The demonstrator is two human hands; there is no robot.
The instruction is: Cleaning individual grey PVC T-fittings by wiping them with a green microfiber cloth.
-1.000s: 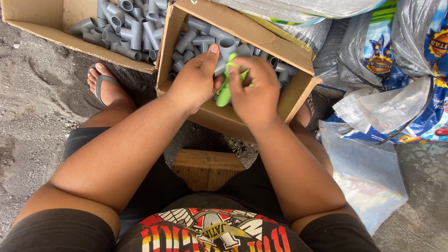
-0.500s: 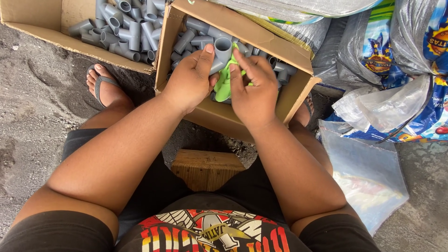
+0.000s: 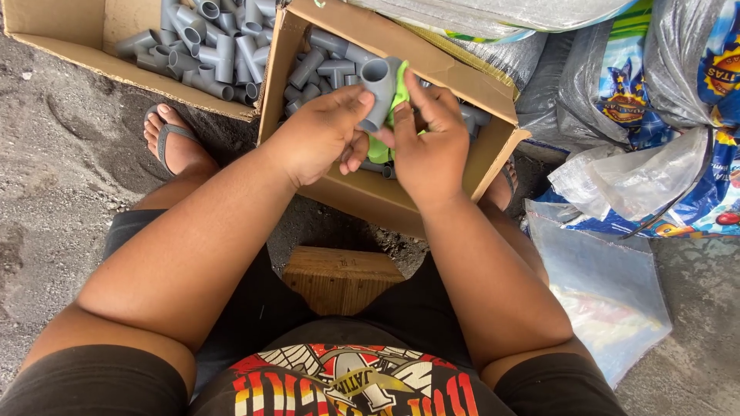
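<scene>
Here, line by line:

Left hand: the left hand (image 3: 320, 135) pinches a grey pipe fitting (image 3: 378, 88) between thumb and fingertips, holding it just above the near cardboard box (image 3: 362, 192).

Right hand: the right hand (image 3: 428, 146) closes its fingers on a green cloth or pad (image 3: 385, 127) pressed against the side of the same fitting; what the green thing is exactly cannot be told.

Fitting: upright, one open socket facing up, held over the loose grey fittings in the box.

Slip risk: the left-hand grip is by fingertips only on a smooth round piece, so a hard rub from the right hand could likely twist it out, and it would drop among the look-alike fittings below.

Box risk: the near box sits tilted against the person's legs with its front wall low; a knock from a knee could probably tip fittings onto the ground.

Grit risk: the ground is sandy, so a dropped fitting or the green piece would likely pick up dirt.

Second box: another cardboard box (image 3: 62, 35), also holding grey fittings, lies well apart to the left, beside a sandalled foot (image 3: 173, 142).

Seat: a wooden block (image 3: 339, 277) shows between the thighs.

Surface: rough grey ground (image 3: 54, 192), no desk.

Surroundings: plastic sacks (image 3: 640, 85) and a clear bag (image 3: 609, 293) crowd the right side.
</scene>
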